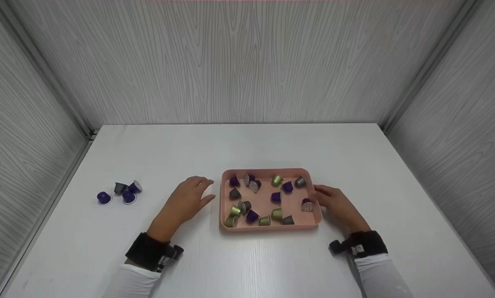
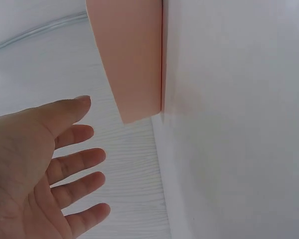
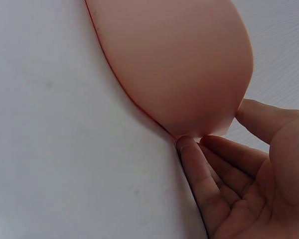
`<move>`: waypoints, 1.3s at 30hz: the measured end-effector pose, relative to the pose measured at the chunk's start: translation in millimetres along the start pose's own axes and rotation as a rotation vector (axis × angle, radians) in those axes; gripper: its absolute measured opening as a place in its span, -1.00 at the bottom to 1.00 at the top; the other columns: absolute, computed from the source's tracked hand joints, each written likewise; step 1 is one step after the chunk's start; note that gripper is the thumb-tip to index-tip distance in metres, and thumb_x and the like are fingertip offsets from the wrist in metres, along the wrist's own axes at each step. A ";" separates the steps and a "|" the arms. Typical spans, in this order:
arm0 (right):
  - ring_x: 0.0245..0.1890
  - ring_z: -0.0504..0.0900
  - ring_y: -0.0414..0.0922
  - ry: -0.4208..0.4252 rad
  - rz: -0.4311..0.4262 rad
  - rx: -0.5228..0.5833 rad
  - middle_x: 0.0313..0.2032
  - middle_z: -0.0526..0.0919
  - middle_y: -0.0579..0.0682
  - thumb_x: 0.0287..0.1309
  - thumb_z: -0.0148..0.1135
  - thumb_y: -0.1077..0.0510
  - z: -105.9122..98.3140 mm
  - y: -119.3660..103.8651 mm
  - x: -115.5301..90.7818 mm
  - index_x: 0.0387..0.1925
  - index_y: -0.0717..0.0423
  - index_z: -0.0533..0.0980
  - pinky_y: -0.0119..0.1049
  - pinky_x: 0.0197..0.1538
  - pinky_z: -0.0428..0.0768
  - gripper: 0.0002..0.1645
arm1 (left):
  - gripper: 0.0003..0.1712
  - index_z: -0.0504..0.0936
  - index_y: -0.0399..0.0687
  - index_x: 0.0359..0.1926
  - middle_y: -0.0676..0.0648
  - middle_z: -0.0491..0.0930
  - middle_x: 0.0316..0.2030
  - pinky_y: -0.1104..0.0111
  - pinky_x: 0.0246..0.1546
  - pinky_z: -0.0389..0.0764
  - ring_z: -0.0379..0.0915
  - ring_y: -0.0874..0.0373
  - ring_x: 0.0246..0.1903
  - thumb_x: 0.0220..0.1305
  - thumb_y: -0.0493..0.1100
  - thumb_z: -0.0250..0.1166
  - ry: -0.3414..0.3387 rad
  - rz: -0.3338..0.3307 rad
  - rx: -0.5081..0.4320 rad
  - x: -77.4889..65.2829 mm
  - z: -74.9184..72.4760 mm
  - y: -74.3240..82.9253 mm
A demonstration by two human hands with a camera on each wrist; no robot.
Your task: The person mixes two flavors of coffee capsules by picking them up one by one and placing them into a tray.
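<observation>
A pink tray (image 1: 268,228) lies on the white table, with several coffee capsules in it: purple, green (image 1: 276,214) and dark grey (image 1: 300,182). At its right side, my right hand (image 1: 336,203) holds the tray's edge. The right wrist view shows the thumb (image 3: 259,117) at the upper rim and the fingertips (image 3: 189,149) low against the wall, by the tabletop. My left hand (image 1: 185,200) is just left of the tray, apart from it, with fingers spread and nothing held. In the left wrist view, the tray's wall (image 2: 132,64) rises beyond that hand.
To the left on the table sits a small group of capsules: purple ones (image 1: 104,197) and a dark grey one (image 1: 120,188). Grey wood-grain panels (image 1: 239,62) stand behind the table and along both sides. Each wrist wears a black strap (image 1: 148,251) with a small camera.
</observation>
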State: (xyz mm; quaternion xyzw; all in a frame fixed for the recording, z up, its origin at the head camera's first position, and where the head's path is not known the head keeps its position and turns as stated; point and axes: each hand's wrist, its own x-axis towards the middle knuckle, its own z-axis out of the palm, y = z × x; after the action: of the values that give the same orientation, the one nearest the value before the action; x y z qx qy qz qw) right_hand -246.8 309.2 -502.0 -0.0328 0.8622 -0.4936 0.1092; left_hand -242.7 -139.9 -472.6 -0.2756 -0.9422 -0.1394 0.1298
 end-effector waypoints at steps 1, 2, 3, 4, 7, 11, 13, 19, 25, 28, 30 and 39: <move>0.25 0.44 0.05 0.003 -0.001 0.005 0.26 0.48 0.08 0.36 0.09 -0.23 0.2 1.9 0.8 0.38 0.05 0.36 0.07 0.35 0.28 -0.29 | -0.50 0.51 -0.21 0.18 -0.19 0.55 0.06 0.06 0.18 0.46 0.42 -0.11 0.14 0.35 0.00 0.27 0.004 -0.003 0.012 -1.6 -0.3 -2.2; 0.23 0.46 0.05 0.004 -0.008 0.005 0.25 0.49 0.08 0.35 0.10 -0.24 0.2 3.5 1.4 0.37 0.05 0.36 0.07 0.35 0.29 -0.29 | -0.49 0.51 -0.21 0.19 -0.20 0.54 0.07 0.06 0.19 0.45 0.41 -0.11 0.15 0.35 0.00 0.27 0.010 -0.007 0.022 -3.1 -0.6 -4.2; 0.23 0.46 0.04 0.006 -0.010 0.004 0.24 0.50 0.07 0.34 0.10 -0.25 0.4 4.4 1.7 0.37 0.03 0.37 0.06 0.34 0.30 -0.28 | -0.48 0.50 -0.21 0.20 -0.21 0.53 0.08 0.04 0.20 0.44 0.41 -0.13 0.15 0.35 0.01 0.27 0.017 -0.009 0.030 -4.5 -1.2 -6.0; 0.24 0.45 0.03 0.008 -0.011 0.002 0.23 0.51 0.05 0.33 0.11 -0.26 0.4 4.9 1.6 0.36 0.02 0.38 0.06 0.34 0.29 -0.28 | -0.47 0.50 -0.20 0.21 -0.23 0.52 0.10 0.02 0.21 0.43 0.40 -0.15 0.16 0.35 0.01 0.27 0.019 -0.016 0.041 -5.8 -1.8 -7.7; 0.25 0.43 -0.01 0.018 -0.008 -0.004 0.22 0.52 0.01 0.29 0.13 -0.30 0.3 6.3 2.4 0.34 -0.03 0.41 0.05 0.35 0.29 -0.28 | -0.44 0.47 -0.18 0.25 -0.27 0.48 0.16 -0.04 0.24 0.37 0.34 -0.21 0.21 0.36 0.04 0.25 0.010 -0.044 0.061 -8.9 -3.7 -12.4; 0.26 0.43 -0.02 0.029 -0.004 -0.018 0.23 0.52 -0.01 0.27 0.13 -0.32 -0.3 6.5 2.6 0.33 -0.06 0.42 0.05 0.34 0.30 -0.28 | -0.38 0.41 -0.13 0.32 -0.29 0.41 0.24 -0.13 0.28 0.27 0.23 -0.27 0.29 0.39 0.10 0.20 -0.045 -0.101 0.058 -10.4 -7.2 -17.6; 0.26 0.42 -0.01 0.029 0.003 -0.024 0.24 0.51 0.00 0.29 0.12 -0.31 -0.4 3.4 1.4 0.34 -0.06 0.42 0.06 0.34 0.30 -0.29 | -0.35 0.38 -0.12 0.36 -0.30 0.37 0.28 -0.18 0.28 0.22 0.17 -0.29 0.32 0.40 0.12 0.17 -0.076 -0.132 0.048 -11.2 -8.8 -20.4; 0.27 0.40 -0.05 0.024 0.022 -0.016 0.24 0.50 -0.06 0.25 0.13 -0.36 -0.6 6.9 3.2 0.32 -0.14 0.43 0.07 0.35 0.27 -0.29 | -0.31 0.32 -0.11 0.40 -0.32 0.30 0.33 -0.28 0.27 0.15 0.07 -0.31 0.35 0.40 0.13 0.16 -0.114 -0.196 0.046 -14.2 -12.4 -29.4; 0.25 0.42 -0.03 0.026 0.019 -0.035 0.24 0.51 -0.06 0.26 0.11 -0.36 -0.1 5.3 2.4 0.32 -0.14 0.43 0.07 0.33 0.31 -0.29 | -0.30 0.30 -0.12 0.41 -0.33 0.26 0.35 -0.31 0.27 0.09 0.02 -0.34 0.37 0.39 0.12 0.18 -0.108 -0.242 0.043 -18.3 -17.7 -40.8; 0.22 0.46 -0.04 0.028 -0.007 -0.025 0.21 0.52 -0.04 0.28 0.13 -0.31 -0.4 6.0 2.9 0.31 -0.09 0.44 0.04 0.31 0.35 -0.32 | -0.29 0.28 -0.12 0.42 -0.34 0.23 0.36 -0.34 0.26 0.07 -0.01 -0.35 0.37 0.39 0.11 0.19 -0.101 -0.263 0.040 -20.7 -21.9 -47.3; 0.20 0.49 -0.02 0.027 -0.029 -0.022 0.21 0.53 -0.01 0.30 0.14 -0.28 -0.3 6.6 3.3 0.31 -0.04 0.44 0.03 0.29 0.37 -0.32 | -0.28 0.26 -0.11 0.43 -0.35 0.20 0.37 -0.36 0.25 0.05 -0.03 -0.36 0.38 0.39 0.10 0.18 -0.101 -0.280 0.030 -22.3 -25.4 -51.8; 0.20 0.48 0.00 0.037 -0.022 -0.031 0.23 0.52 0.00 0.30 0.11 -0.29 0.7 7.8 3.3 0.33 -0.05 0.43 0.05 0.27 0.40 -0.31 | -0.20 0.11 -0.08 0.50 -0.40 0.04 0.43 -0.46 0.21 -0.08 -0.19 -0.45 0.39 0.40 0.10 0.17 -0.160 -0.372 0.007 -33.5 -34.9 -73.0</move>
State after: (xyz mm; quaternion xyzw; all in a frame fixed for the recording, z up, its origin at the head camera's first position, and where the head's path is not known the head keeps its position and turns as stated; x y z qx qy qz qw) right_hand -249.4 312.0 -509.5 -0.0349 0.8712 -0.4819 0.0873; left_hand -250.1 -226.8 -464.9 -0.1064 -0.9847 -0.1354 0.0273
